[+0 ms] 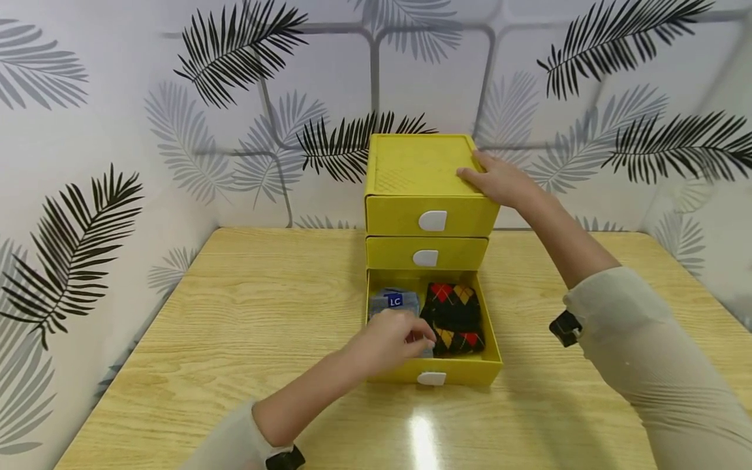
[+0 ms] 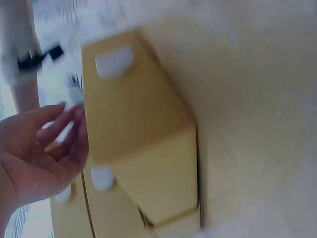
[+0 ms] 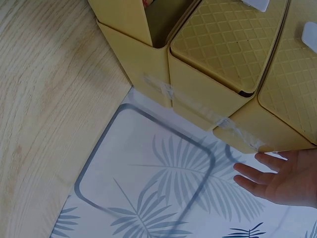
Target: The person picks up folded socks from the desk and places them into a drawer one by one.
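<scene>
A yellow three-drawer box (image 1: 420,163) stands on the table with its bottom drawer (image 1: 470,373) pulled out. Inside the drawer, folded grey-blue fabric (image 1: 378,303) with a blue "LC" label lies at the left. Black argyle socks (image 1: 452,316) with red and yellow diamonds fill the right side. Over the drawer's front left part is my left hand (image 1: 384,343), partly covering the grey-blue fabric. The left wrist view shows its loosely bent fingers (image 2: 74,144) near the drawer's front, with nothing between them. My right hand (image 1: 502,181) rests on the box's top right edge, fingers extended.
White tabs mark the upper drawer (image 1: 393,215) and middle drawer (image 1: 390,253), both closed. Clear tape (image 3: 225,121) runs along the box's side. Behind the wooden table (image 1: 276,287) is a leaf-patterned wall (image 1: 329,72).
</scene>
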The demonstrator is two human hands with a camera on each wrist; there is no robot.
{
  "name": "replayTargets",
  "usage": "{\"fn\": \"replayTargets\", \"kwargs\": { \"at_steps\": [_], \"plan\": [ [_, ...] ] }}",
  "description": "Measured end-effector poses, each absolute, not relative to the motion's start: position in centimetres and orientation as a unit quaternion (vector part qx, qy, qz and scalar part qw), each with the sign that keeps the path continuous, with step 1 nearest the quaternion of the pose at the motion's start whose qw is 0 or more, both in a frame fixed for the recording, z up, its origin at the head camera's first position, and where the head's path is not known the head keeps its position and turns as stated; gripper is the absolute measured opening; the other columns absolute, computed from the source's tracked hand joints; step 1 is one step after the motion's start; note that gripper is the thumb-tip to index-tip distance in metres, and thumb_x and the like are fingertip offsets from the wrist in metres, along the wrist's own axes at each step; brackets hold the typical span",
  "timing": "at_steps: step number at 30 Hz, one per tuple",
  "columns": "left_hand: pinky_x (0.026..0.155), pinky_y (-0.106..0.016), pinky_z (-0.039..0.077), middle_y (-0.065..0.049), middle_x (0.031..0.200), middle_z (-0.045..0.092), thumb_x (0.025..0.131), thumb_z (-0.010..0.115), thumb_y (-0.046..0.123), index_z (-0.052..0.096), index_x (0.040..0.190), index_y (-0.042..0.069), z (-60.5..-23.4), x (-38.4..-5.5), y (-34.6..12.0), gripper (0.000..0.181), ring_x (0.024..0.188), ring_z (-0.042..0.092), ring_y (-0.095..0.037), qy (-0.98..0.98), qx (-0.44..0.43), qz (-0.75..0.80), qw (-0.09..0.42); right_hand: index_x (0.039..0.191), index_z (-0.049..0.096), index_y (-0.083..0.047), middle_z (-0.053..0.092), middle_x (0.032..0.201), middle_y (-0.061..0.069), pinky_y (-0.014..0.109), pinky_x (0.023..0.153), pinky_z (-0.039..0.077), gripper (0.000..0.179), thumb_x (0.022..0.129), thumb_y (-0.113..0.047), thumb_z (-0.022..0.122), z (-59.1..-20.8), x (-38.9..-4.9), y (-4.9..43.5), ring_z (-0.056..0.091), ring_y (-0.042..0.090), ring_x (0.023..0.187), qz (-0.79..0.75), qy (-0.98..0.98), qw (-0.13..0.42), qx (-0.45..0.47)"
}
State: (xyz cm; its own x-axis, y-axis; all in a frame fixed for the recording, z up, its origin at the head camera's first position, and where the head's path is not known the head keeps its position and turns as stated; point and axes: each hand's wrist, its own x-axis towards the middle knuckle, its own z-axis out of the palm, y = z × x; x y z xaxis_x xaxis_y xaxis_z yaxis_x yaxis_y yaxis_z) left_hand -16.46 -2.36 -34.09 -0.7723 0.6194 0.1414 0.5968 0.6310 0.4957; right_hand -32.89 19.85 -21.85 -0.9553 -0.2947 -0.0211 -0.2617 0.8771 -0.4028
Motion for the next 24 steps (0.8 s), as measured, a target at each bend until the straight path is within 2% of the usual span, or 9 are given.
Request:
{"fn": "replayTargets", "kwargs": {
  "at_steps": [1, 4, 8, 12, 15, 19, 21, 24],
  "plan": [
    [0.06, -0.016, 0.044, 0.006, 0.08, 0.064, 0.09, 0.061, 0.015, 0.072, 0.093, 0.008, -34.2, -15.9, -2.1, 0.013, 0.07, 0.055, -0.003, 0.884, 0.338, 0.317, 0.054, 0.147, 0.001, -0.002, 0.004, 0.149, 0.022, 0.051, 0.107, 0.006, 0.075, 0.096, -0.051, 0.026, -21.8, -32.9, 19.9, 0.003, 0.037, 0.135, -0.203, 0.968, 0.04, -0.144],
    [0.063, -0.015, 0.045, 0.011, 0.081, 0.064, 0.089, 0.062, 0.017, 0.072, 0.093, 0.01, -34.7, -14.2, -1.6, 0.013, 0.072, 0.054, 0.001, 0.849, 0.326, 0.402, 0.106, 0.147, 0.002, -0.002, 0.005, 0.15, 0.021, 0.05, 0.107, 0.006, 0.075, 0.096, -0.051, 0.026, -21.9, -32.9, 19.8, 0.004, 0.037, 0.135, -0.203, 0.968, 0.038, -0.145],
    [0.065, -0.024, 0.051, 0.002, 0.082, 0.066, 0.09, 0.06, 0.015, 0.071, 0.096, 0.004, -35.4, -12.6, -1.0, 0.016, 0.072, 0.06, -0.008, 0.78, 0.278, 0.518, 0.214, 0.147, 0.003, -0.002, 0.005, 0.15, 0.021, 0.049, 0.107, 0.006, 0.075, 0.096, -0.051, 0.027, -21.9, -32.9, 19.7, 0.004, 0.037, 0.135, -0.205, 0.967, 0.038, -0.147],
    [0.068, -0.033, 0.054, -0.01, 0.087, 0.066, 0.094, 0.052, 0.01, 0.065, 0.104, -0.006, -37.0, -11.8, -0.6, 0.024, 0.073, 0.064, -0.018, 0.669, 0.175, 0.628, 0.357, 0.147, 0.002, -0.003, 0.005, 0.15, 0.02, 0.049, 0.107, 0.005, 0.078, 0.095, -0.055, 0.027, -22.2, -33.4, 20.0, 0.003, 0.036, 0.135, -0.209, 0.966, 0.034, -0.147],
    [0.076, -0.034, 0.052, -0.012, 0.095, 0.065, 0.096, 0.048, 0.013, 0.059, 0.113, -0.01, -38.1, -11.8, -0.3, 0.031, 0.083, 0.064, -0.022, 0.603, 0.093, 0.674, 0.416, 0.148, 0.002, -0.005, 0.005, 0.15, 0.019, 0.05, 0.107, 0.005, 0.083, 0.092, -0.061, 0.026, -22.6, -33.9, 20.3, 0.004, 0.035, 0.136, -0.215, 0.965, 0.035, -0.146],
    [0.091, -0.037, 0.043, -0.017, 0.109, 0.06, 0.098, 0.046, 0.02, 0.049, 0.12, -0.014, -38.9, -12.1, 0.0, 0.042, 0.105, 0.056, -0.032, 0.507, -0.013, 0.735, 0.451, 0.148, 0.002, -0.006, 0.006, 0.15, 0.019, 0.05, 0.107, 0.005, 0.084, 0.091, -0.062, 0.026, -22.7, -34.0, 20.3, 0.004, 0.035, 0.136, -0.218, 0.965, 0.037, -0.143],
    [0.095, -0.038, 0.04, -0.021, 0.113, 0.056, 0.097, 0.046, 0.021, 0.046, 0.117, -0.015, -39.1, -12.3, 0.2, 0.04, 0.113, 0.049, -0.037, 0.451, -0.065, 0.768, 0.449, 0.148, 0.002, -0.005, 0.006, 0.15, 0.019, 0.05, 0.107, 0.005, 0.081, 0.093, -0.059, 0.026, -22.5, -33.8, 20.2, 0.004, 0.036, 0.135, -0.216, 0.965, 0.037, -0.143],
    [0.095, -0.037, 0.04, -0.028, 0.116, 0.05, 0.096, 0.049, 0.017, 0.048, 0.101, -0.006, -39.4, -12.6, 0.4, 0.024, 0.117, 0.043, -0.04, 0.388, -0.118, 0.809, 0.425, 0.147, 0.002, -0.003, 0.005, 0.15, 0.021, 0.051, 0.107, 0.005, 0.077, 0.095, -0.054, 0.027, -22.0, -33.1, 20.0, 0.003, 0.037, 0.135, -0.213, 0.966, 0.041, -0.143]
  ]
}}
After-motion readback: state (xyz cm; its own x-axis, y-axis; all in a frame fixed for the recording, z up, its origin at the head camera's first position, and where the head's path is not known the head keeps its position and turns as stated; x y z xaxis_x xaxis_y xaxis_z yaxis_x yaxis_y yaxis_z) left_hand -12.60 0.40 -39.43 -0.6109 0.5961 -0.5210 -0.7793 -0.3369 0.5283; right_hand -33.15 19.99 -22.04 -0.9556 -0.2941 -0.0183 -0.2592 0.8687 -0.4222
